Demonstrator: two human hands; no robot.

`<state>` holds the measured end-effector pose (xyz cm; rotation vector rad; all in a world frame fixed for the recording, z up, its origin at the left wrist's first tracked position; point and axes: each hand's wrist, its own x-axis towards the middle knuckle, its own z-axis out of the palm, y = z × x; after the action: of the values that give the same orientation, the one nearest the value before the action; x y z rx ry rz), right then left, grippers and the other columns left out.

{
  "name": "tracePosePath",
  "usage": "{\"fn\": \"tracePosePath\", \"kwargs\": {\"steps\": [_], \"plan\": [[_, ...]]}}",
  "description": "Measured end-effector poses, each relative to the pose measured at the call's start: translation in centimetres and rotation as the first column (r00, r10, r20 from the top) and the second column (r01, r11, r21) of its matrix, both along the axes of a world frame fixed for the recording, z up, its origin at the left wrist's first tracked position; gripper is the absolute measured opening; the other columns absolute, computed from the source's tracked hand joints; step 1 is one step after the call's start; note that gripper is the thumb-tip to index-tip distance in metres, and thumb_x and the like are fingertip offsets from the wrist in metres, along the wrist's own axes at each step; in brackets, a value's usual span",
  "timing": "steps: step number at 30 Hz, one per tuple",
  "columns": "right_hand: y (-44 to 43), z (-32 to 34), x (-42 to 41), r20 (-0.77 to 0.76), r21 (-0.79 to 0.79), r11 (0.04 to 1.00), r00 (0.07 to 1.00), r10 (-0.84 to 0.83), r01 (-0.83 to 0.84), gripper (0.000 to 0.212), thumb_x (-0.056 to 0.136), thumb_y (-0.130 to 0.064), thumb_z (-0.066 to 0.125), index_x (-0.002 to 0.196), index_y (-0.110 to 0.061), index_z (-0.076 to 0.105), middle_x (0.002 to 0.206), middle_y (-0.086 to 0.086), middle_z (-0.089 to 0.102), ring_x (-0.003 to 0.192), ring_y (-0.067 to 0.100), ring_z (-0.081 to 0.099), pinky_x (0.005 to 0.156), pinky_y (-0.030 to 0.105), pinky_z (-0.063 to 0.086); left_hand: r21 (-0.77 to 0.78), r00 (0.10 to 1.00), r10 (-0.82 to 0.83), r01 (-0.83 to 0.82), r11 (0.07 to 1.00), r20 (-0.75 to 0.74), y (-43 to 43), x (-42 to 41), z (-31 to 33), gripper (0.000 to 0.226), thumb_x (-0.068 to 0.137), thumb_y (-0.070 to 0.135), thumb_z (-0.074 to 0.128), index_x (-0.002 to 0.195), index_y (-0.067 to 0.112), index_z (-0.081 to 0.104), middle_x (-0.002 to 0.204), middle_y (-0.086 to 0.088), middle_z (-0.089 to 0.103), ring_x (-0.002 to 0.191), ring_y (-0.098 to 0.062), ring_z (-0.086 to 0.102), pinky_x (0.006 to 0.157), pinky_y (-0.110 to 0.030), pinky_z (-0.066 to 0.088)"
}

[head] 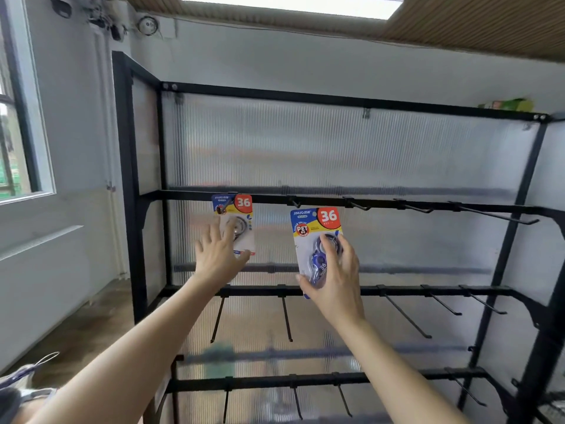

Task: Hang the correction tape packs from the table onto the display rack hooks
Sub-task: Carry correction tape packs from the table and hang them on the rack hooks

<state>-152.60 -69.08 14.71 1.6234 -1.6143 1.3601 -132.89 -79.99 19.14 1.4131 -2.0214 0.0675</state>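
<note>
- right hand [333, 270] pinches blue pack [315, 231], thumb and fingers curled round its lower half
- blue pack stands upright, long side up-down, top edge just under hook bar [397, 203]
- free hook [295, 204] on hook bar sits just above pack top, bit to left, tip pointing out
- guess: pack goes up little, then over hook tip
- right hand nearer this hook
- left hand [217, 255] under hook bar's left end, fingers spread wide, holds nothing, in front of hung pack [237, 215]; touching or not, cannot tell
</note>
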Motion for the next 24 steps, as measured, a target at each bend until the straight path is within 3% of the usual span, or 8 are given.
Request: {"fn": "tracePosePath", "kwargs": {"steps": [19, 24], "plan": [[-2.8, 2.8, 1.7, -0.017, 0.088, 0.995, 0.999, -0.043, 0.044, 0.078, 0.072, -0.035, 0.081, 0.136, -0.008, 0.047, 0.142, 0.022, 0.039, 0.128, 0.038, 0.041, 0.092, 0.053, 0.049, 0.016, 0.998, -0.022, 0.021, 1.0, 0.064, 2.6, 1.4, -1.3, 0.079, 0.094, 0.048, 0.051, 0.153, 0.024, 0.005, 0.16, -0.009, -0.002, 0.147, -0.03, 0.001, 0.118, -0.047, 0.008], [-2.4, 2.1, 2.7, -0.036, -0.024, 0.997, 0.997, -0.073, 0.072, 0.082, 0.068, -0.04, 0.078, 0.135, -0.016, 0.037, 0.138, 0.019, 0.038, 0.125, 0.036, 0.042, 0.089, 0.052, 0.051, 0.023, 0.999, -0.032, 0.032, 0.999, 0.037, 2.3, 2.3, -1.6, 0.078, 0.093, 0.047, 0.052, 0.153, 0.025, 0.006, 0.16, -0.009, 0.001, 0.147, -0.03, 0.003, 0.118, -0.046, 0.009]]}}
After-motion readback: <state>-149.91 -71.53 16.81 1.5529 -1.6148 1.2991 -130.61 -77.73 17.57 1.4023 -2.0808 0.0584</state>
